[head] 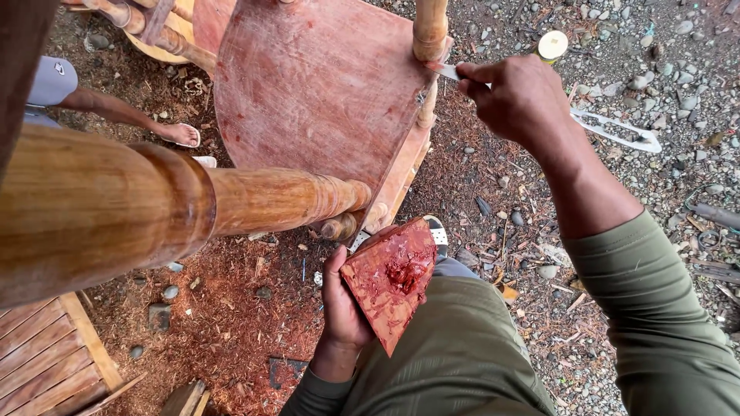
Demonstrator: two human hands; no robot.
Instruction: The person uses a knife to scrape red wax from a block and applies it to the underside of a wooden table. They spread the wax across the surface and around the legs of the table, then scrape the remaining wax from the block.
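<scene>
My left hand (pixel 339 304) holds a wedge-shaped board (pixel 389 277) smeared with red paste, tilted above my green-trousered knee. My right hand (pixel 518 96) grips a small flat-bladed tool (pixel 445 71), the blade tip touching the turned wooden leg (pixel 428 31) of an upturned wooden piece of furniture. Its reddish underside panel (pixel 308 85) faces me. A thick turned leg (pixel 154 204) crosses the left foreground, close to the camera.
Another person's bare leg and sandalled foot (pixel 179 135) stand at the left. Gravel ground (pixel 655 69) lies to the right, with wood shavings under the furniture. A slatted wooden panel (pixel 46 362) sits at the bottom left. A round-lidded container (pixel 552 45) rests behind my right hand.
</scene>
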